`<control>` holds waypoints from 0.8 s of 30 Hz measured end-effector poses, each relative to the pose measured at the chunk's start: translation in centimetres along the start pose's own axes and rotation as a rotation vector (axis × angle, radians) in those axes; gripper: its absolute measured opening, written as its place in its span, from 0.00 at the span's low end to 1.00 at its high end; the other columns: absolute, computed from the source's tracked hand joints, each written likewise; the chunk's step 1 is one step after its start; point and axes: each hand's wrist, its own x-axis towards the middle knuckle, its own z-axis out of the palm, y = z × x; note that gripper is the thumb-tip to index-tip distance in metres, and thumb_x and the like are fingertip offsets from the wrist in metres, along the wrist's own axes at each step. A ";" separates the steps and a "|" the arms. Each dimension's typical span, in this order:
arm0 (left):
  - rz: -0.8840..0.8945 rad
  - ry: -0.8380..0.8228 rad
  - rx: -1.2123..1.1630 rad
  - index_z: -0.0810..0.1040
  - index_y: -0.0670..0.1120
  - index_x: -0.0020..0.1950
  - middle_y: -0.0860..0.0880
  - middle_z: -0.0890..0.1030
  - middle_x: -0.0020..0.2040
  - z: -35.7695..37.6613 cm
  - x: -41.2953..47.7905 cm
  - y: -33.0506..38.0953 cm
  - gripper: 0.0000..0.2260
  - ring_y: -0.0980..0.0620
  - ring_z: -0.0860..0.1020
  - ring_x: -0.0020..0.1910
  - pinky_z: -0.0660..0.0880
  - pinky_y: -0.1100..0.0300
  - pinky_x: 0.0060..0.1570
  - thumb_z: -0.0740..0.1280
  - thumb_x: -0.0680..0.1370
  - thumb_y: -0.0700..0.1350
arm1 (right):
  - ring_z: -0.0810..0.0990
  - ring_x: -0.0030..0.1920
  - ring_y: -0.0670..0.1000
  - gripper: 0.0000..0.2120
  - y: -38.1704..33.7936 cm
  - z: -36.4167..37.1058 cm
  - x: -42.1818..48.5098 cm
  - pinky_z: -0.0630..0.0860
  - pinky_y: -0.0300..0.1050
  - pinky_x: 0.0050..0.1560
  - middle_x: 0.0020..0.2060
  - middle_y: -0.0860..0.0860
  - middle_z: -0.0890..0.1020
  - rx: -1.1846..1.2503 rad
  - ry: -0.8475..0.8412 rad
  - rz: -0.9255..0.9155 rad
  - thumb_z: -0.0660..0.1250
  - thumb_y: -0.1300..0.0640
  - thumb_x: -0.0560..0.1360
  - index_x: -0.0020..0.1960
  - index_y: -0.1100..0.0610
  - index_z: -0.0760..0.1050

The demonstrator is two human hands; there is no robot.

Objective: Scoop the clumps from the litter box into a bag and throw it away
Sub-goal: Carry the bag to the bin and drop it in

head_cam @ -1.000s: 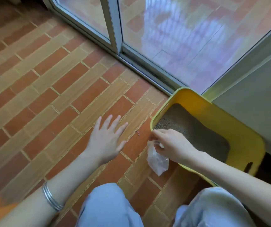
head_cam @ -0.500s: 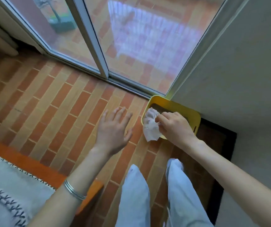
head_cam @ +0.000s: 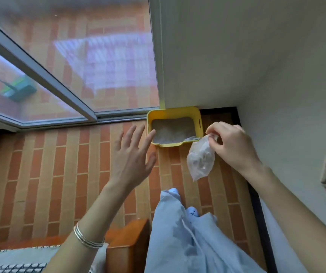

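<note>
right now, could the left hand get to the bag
Probably yes. The left hand is open and empty, held up beside the bag, which hangs pinched at its top by the right hand. Only open air shows between them.

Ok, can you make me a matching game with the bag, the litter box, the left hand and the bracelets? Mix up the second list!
Things:
1. bag
2. litter box
3. left hand
4. bracelets

Clues:
A. yellow, on the floor
B. silver and thin
C. hanging from the right hand
D. fingers spread, holding nothing

Right pairs: 1-C, 2-A, 3-D, 4-B
</note>
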 end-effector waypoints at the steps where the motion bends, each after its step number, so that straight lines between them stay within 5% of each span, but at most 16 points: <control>1: 0.012 -0.015 -0.002 0.67 0.49 0.73 0.43 0.67 0.73 -0.1 0.0 0.6 0.25 0.41 0.63 0.73 0.59 0.41 0.71 0.55 0.77 0.56 | 0.78 0.39 0.53 0.04 0.5 -0.4 -1.1 0.69 0.43 0.44 0.40 0.51 0.82 0.004 0.014 0.023 0.67 0.64 0.72 0.46 0.59 0.78; 6: 0.160 -0.060 -0.021 0.66 0.49 0.73 0.43 0.68 0.72 -0.2 0.3 5.3 0.24 0.40 0.63 0.73 0.56 0.42 0.71 0.62 0.78 0.54 | 0.78 0.38 0.52 0.03 2.8 -1.7 -7.1 0.67 0.40 0.42 0.40 0.50 0.82 0.003 0.063 0.146 0.68 0.62 0.72 0.45 0.58 0.77; 12: 0.397 0.039 -0.076 0.73 0.47 0.69 0.42 0.74 0.67 -1.0 1.6 9.3 0.22 0.39 0.70 0.68 0.62 0.41 0.68 0.62 0.76 0.52 | 0.78 0.39 0.53 0.03 2.8 -2.6 -13.1 0.76 0.47 0.43 0.42 0.49 0.81 0.045 0.159 0.358 0.67 0.60 0.73 0.46 0.55 0.75; 24: 1.021 -0.121 -0.005 0.73 0.45 0.69 0.41 0.73 0.68 -2.0 4.0 10.6 0.22 0.39 0.71 0.67 0.65 0.40 0.66 0.67 0.76 0.48 | 0.79 0.38 0.51 0.03 -3.9 1.0 -19.5 0.75 0.44 0.36 0.40 0.48 0.82 0.022 0.464 0.897 0.67 0.61 0.70 0.44 0.55 0.77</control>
